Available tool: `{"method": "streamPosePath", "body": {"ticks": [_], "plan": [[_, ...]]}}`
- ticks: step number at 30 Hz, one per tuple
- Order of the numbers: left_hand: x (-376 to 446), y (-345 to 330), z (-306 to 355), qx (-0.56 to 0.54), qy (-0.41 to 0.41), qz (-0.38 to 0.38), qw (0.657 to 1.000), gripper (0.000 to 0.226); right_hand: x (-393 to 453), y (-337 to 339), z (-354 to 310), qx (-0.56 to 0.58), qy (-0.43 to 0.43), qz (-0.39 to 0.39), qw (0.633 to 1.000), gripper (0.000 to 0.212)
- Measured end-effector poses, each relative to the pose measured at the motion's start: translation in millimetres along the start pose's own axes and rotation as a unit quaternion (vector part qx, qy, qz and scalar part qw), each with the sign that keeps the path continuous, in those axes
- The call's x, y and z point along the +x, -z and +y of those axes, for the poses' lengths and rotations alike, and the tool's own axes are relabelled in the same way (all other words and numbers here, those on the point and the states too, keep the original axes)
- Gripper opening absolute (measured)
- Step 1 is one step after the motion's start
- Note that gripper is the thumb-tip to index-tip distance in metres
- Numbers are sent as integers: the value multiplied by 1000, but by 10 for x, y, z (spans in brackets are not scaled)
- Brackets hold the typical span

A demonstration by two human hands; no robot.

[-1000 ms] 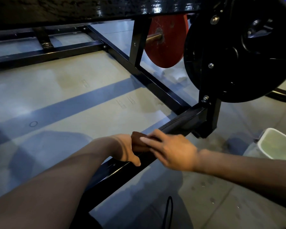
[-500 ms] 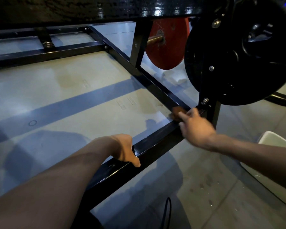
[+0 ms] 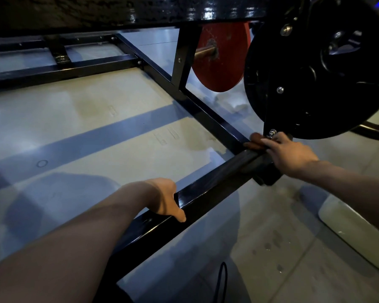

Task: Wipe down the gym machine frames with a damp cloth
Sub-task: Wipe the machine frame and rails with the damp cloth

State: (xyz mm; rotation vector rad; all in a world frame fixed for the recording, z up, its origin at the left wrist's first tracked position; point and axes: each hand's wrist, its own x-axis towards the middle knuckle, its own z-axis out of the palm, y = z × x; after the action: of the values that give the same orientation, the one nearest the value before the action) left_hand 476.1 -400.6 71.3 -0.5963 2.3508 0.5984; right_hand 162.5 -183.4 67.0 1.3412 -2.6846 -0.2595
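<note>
Brown cloth [image 3: 254, 141] on black frame [image 3: 208, 193]

Single head-worn wide-angle view, aimed forward and steeply down from above the forearms. Positioned close over the black frame rail [image 3: 208, 193], which runs diagonally from lower left to upper right across the middle of the field. Left hand [image 3: 165, 200] at lower centre, right hand [image 3: 290, 155] at right of centre, both within arm's reach of the lens. Floor [image 3: 85, 132] fills the left half, seen obliquely from low height. Black weight plate [image 3: 315, 68] near, at upper right, cut by the frame edge; red plate [image 3: 220, 57] farther back. Straight lines bow toward the edges. No second view, so no shared region.
</note>
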Motion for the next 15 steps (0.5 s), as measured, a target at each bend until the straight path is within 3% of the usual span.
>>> {"method": "streamPosePath", "body": {"ticks": [3, 6, 12, 15], "plan": [[6, 7, 6, 0, -2, -4, 1000, 69, 69, 30, 53, 32, -126, -32, 991, 47], [5, 5, 5, -5, -2, -4, 1000, 64, -71, 66, -345, 95, -150, -25, 984, 41], [23, 15, 28, 2, 2, 1, 1000, 63, -675, 276, -1336, 229, 45, -28, 972, 41], [25, 11, 34, 13, 12, 5, 1000, 66, -846, 365, -1655, 281, 92, -66, 953, 44]]}}
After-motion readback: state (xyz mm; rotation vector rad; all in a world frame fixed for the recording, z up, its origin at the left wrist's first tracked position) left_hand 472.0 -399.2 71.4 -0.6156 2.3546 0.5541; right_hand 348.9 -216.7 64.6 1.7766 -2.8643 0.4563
